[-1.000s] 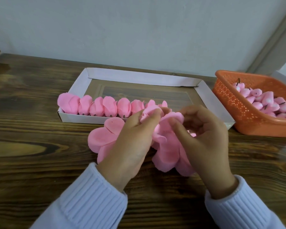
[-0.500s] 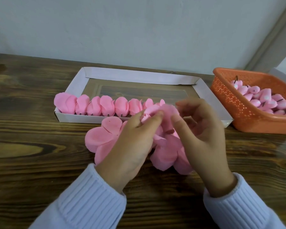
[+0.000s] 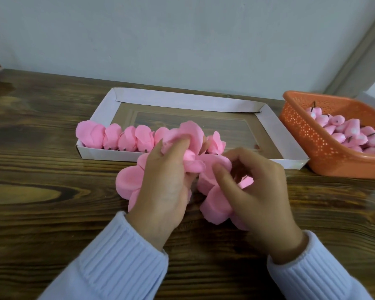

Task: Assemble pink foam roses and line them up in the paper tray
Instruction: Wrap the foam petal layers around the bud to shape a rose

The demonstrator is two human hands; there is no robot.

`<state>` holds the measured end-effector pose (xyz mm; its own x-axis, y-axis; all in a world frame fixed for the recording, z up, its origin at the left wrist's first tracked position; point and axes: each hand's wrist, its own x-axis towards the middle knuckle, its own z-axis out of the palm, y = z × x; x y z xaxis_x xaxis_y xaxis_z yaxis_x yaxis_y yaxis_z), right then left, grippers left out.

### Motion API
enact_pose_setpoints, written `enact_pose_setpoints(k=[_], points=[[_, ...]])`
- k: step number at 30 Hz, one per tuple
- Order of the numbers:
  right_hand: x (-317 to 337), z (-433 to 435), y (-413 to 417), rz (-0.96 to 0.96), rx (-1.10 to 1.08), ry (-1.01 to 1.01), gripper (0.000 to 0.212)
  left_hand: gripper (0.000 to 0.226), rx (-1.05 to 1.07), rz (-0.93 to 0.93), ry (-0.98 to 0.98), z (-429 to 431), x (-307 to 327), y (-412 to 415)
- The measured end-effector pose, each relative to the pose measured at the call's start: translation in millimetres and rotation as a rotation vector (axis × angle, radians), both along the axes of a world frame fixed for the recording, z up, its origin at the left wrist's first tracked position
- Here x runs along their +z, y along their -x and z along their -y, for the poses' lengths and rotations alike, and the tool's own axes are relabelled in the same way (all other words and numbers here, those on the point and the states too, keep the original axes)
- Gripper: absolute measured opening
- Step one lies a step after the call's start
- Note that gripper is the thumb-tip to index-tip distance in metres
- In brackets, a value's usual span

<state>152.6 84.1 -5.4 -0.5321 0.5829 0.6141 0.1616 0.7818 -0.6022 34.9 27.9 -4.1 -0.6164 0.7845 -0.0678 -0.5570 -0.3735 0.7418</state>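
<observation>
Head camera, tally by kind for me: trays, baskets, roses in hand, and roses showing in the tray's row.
Paper tray: 1
Orange basket: 1
Rose gripped by the left hand: 1
Roses showing in the tray's row: 6; the gripped rose hides part of the row, so more may sit behind it
Total: 9

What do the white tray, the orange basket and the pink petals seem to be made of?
The white tray: thin paper or card, matt, with folded, slightly uneven walls. The orange basket: probably moulded plastic, faintly glossy, its wall pierced with small holes. The pink petals: likely thin foam, matt, soft-looking, with curled edges.
</observation>
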Motion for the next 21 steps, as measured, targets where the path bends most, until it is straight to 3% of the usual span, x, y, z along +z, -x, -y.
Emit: enact_pose_setpoints(k=[6,15,18,21], points=[[-0.8,3.5,-1.1,-0.043,-0.020,-0.154,0.022,0.018,-0.025,-0.116,0.088,1.8,-0.8,-4.1],[-2.4,1.1,-1.0,-0.042,-0.001,-0.281,0.007,0.027,-0.021,-0.192,0.152,1.7,-2.4,-8.4],[-2.8,1.9,-1.8,-0.037,0.017,-0.269,0.012,0.040,-0.057,-0.192,0.160,1.8,-0.9,-8.0],[-1.3,2.8,-2.1,-0.099,-0.030,-0.148,0.017,0.027,-0.084,-0.198,0.160,1.7,-1.7,-8.1]])
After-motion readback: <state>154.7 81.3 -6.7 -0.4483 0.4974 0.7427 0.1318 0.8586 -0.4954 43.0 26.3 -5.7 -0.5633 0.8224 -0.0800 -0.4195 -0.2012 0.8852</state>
